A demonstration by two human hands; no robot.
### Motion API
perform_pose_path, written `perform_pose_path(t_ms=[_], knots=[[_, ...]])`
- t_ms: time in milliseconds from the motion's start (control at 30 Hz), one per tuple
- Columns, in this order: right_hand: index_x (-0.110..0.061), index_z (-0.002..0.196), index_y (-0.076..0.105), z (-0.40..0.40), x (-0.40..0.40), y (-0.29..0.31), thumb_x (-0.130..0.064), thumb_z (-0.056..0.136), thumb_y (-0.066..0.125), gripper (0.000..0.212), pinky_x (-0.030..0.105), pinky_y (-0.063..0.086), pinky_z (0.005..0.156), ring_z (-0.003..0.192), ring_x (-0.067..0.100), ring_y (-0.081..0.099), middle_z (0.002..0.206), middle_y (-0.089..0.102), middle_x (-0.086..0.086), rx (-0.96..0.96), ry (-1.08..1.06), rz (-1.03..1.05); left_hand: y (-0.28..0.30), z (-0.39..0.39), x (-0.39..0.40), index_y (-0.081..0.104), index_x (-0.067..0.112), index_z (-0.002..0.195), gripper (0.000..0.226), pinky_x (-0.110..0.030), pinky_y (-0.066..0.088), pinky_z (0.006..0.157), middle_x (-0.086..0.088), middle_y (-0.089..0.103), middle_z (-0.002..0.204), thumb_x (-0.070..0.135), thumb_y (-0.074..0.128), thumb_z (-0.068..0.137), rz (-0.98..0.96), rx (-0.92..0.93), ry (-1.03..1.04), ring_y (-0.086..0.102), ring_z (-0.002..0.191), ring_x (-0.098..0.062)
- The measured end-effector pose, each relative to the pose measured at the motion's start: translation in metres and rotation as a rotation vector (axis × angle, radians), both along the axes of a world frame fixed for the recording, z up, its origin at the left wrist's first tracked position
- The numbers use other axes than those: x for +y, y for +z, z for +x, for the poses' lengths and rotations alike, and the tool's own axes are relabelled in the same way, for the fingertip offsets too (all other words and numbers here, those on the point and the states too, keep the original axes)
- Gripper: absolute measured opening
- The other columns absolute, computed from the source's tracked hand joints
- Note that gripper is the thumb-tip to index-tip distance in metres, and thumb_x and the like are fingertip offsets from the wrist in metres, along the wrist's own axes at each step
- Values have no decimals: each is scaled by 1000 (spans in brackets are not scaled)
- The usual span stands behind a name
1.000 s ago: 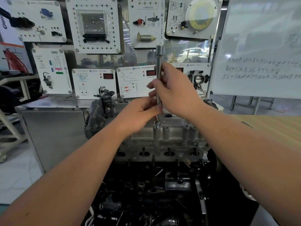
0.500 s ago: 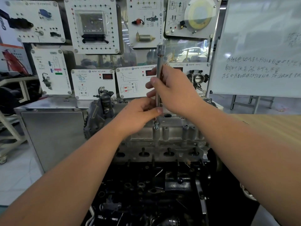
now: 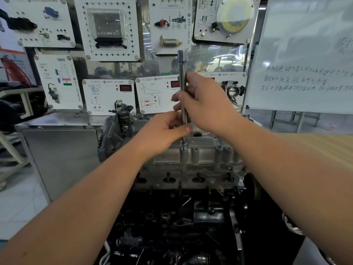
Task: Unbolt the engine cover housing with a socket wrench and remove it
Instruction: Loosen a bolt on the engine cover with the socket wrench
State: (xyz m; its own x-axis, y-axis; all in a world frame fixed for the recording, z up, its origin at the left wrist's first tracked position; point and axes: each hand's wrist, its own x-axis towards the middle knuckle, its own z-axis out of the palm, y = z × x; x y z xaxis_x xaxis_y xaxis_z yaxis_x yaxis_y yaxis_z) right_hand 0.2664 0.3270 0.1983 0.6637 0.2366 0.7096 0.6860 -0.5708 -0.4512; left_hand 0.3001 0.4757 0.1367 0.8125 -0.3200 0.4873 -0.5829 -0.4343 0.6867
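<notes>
A long chrome socket extension bar (image 3: 182, 73) stands upright over a bolt (image 3: 184, 144) on the front edge of the grey metal engine cover housing (image 3: 202, 157). My right hand (image 3: 206, 106) pinches the bar's middle between fingers and thumb. My left hand (image 3: 162, 134) grips the bar's lower end just above the bolt, hiding the socket tip. The bolt's head and washer stand raised above its boss. The housing sits on top of the dark engine block (image 3: 181, 226).
White training panels (image 3: 107, 27) with mounted car parts cover the wall behind the engine. A whiteboard (image 3: 305, 54) with handwriting stands at the right. A steel cabinet (image 3: 61, 150) is to the left, and a wooden tabletop (image 3: 324, 146) to the right.
The bar stays upright over the same bolt. My right fingers have shifted slightly on the shaft, as in turning it. Both arms stay in place.
</notes>
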Motion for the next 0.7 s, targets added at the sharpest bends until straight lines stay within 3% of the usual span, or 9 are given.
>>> perform_pose_path(t_ms=[67,100,167,233,367,533,600,667,700], knots=[[-6,112,58,-1,1,1,-10,100,51,14,40,60,76,75,6,72,96,74,2,3,25,-12,2,-2,5,71,24,101,6,-23,55,90,7,78,99,21,67,98,-6,32,-36,72,98,-13],[-7,111,58,-1,2,0,-9,99,51,15,42,59,76,76,10,73,94,74,4,4,31,5,2,-2,5,72,18,102,8,-34,55,97,0,79,99,22,69,96,-13,39,-35,72,101,-20],[-7,110,59,-1,5,-3,-12,97,53,16,48,58,76,79,24,72,89,73,11,-7,11,50,3,-6,0,69,4,103,37,-57,51,98,-17,75,99,36,77,85,-54,28,6,69,100,-37],[-8,109,62,0,8,-5,-21,97,59,18,47,57,77,81,27,71,86,73,11,-40,-39,69,2,-10,-7,64,2,101,63,-62,52,90,-22,70,96,54,78,67,-104,-5,52,67,90,-40],[-5,107,64,2,9,0,-21,100,56,19,44,58,78,78,18,72,89,74,5,-47,-69,34,0,-6,-9,65,20,90,51,-53,54,79,-9,70,85,63,74,63,-77,-18,84,65,76,-30],[-8,113,59,0,2,1,-14,103,46,17,34,61,70,70,4,72,94,73,-3,16,52,29,2,-2,3,75,26,97,10,-44,51,103,7,79,97,33,69,91,10,36,-13,72,100,-13],[-10,119,57,-1,2,-1,-13,102,46,20,38,61,71,70,7,73,92,73,-2,7,66,70,2,-2,4,75,18,98,16,-48,51,102,-2,79,96,31,70,91,2,29,-26,72,97,-22],[-13,128,52,0,4,-4,-18,101,52,28,43,61,74,71,10,73,90,73,1,-22,59,113,1,-4,-2,69,6,97,41,-50,53,88,-14,73,88,43,72,81,-37,-8,10,66,81,-33],[-14,131,50,0,4,-5,-21,99,57,33,44,61,75,72,11,73,89,73,2,-40,48,134,0,-5,-5,66,5,95,47,-48,53,80,-13,69,83,47,72,77,-44,-32,34,61,73,-28]])
